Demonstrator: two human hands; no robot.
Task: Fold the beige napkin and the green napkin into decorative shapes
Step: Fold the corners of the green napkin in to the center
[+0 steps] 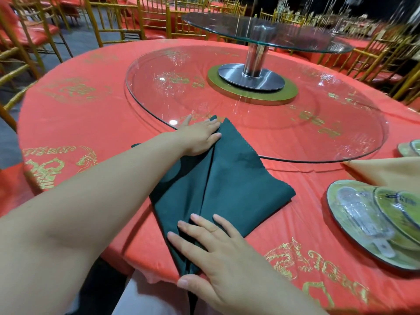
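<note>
Green napkin, place: the green napkin [231, 178] lies flat on the red tabletop [86, 123] right in front of us, its far tip resting on the rim of the glass turntable [295, 133] at 12 o'clock.
Green napkin, axis: its long axis runs from 6 to 12 o'clock, tilted a little toward 1, with a centre seam along it. The narrow end points at us and slips over the tabletop edge. One wide corner juts out toward 3 o'clock.
Left hand: our left hand [200, 137] rests on the far tip with its fingers [216, 135] straight and flat, pressing the cloth and gripping nothing.
Right hand: our right hand [218, 255] lies on the near end with its fingers [197, 220] spread and straight, also pressing, not pinching.
Handling: we judge the cloth light, soft and limp. It holds a crease only while pressed and could slide on the smooth covering.
Where to hold: we would pinch corners or folded edges and keep one palm on the seam as an anchor.
Beige napkin: the beige napkin [391, 171] sits at 3 o'clock, well apart, one edge over a green plate [334, 214]. It is only partly in view, so we cannot tell its fold.
</note>
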